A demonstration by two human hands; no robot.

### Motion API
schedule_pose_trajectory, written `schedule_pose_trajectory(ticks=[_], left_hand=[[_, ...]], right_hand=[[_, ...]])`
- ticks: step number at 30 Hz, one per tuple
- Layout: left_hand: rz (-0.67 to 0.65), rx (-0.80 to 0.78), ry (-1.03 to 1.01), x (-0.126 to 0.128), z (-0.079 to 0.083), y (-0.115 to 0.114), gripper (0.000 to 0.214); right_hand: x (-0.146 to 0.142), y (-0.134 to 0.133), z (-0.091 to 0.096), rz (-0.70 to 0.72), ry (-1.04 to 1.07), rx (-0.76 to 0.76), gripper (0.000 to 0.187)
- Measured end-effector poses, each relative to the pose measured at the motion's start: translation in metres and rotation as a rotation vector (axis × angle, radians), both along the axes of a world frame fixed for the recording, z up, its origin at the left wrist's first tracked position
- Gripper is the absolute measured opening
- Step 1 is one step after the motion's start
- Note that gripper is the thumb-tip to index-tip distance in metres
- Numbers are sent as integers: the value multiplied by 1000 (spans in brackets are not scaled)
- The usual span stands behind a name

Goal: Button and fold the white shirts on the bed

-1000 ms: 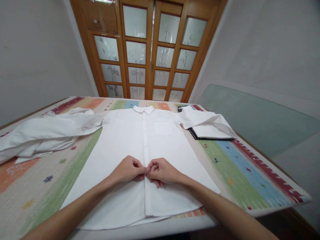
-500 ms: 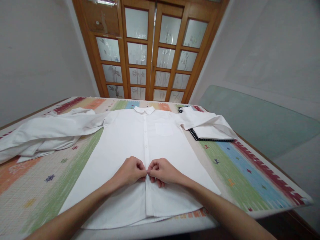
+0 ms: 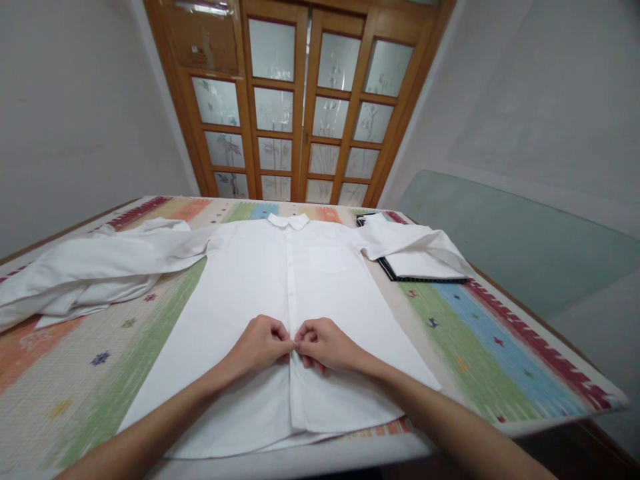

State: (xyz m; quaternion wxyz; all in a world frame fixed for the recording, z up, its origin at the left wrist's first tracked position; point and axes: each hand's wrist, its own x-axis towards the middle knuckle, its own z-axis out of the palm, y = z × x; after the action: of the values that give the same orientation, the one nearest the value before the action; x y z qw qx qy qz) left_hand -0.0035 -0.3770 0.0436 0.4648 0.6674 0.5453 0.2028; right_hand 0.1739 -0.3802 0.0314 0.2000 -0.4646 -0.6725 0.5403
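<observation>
A white collared shirt [image 3: 250, 280] lies face up and spread out, its collar at the far side and its hem towards me. Both hands meet at the front placket, below the middle of the shirt. My left hand [image 3: 265, 341] is closed, thumb and forefinger pinching the placket edge. Close against it, my right hand [image 3: 320, 341] pinches the same edge from the other side. The fingertips hide whatever small part, perhaps a button, lies between them. Above the hands the placket runs closed up to the collar, with small buttons showing.
Another white garment [image 3: 100, 270] lies bunched on the left, under or beside the left sleeve. At the right, a folded dark item with white edging [image 3: 387, 268] sits beneath the right sleeve. A striped, patterned cloth [image 3: 480, 353] covers the table. Wooden glazed doors [image 3: 303, 100] stand behind.
Both hands stay pinched at the same spot on the placket, with only slight finger movement. The shirt lies as before.
</observation>
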Motion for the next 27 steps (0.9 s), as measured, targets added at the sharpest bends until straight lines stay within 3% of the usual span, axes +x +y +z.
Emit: schedule_pose_trajectory(ticks=[3, 13, 22, 27], left_hand=[[-1, -8, -9, 0, -1, 1, 15], [-34, -152, 28, 0, -3, -3, 15], [-81, -252, -2, 3, 0, -2, 22], [-28, -253, -90, 4, -7, -4, 17]], right_hand=[[-2, 0, -1, -17, 15, 9, 10], [-9, -8, -3, -103, -115, 326, 7], [-10, -9, -3, -105, -158, 384, 5], [-10, -8, -2, -102, -162, 379, 4]])
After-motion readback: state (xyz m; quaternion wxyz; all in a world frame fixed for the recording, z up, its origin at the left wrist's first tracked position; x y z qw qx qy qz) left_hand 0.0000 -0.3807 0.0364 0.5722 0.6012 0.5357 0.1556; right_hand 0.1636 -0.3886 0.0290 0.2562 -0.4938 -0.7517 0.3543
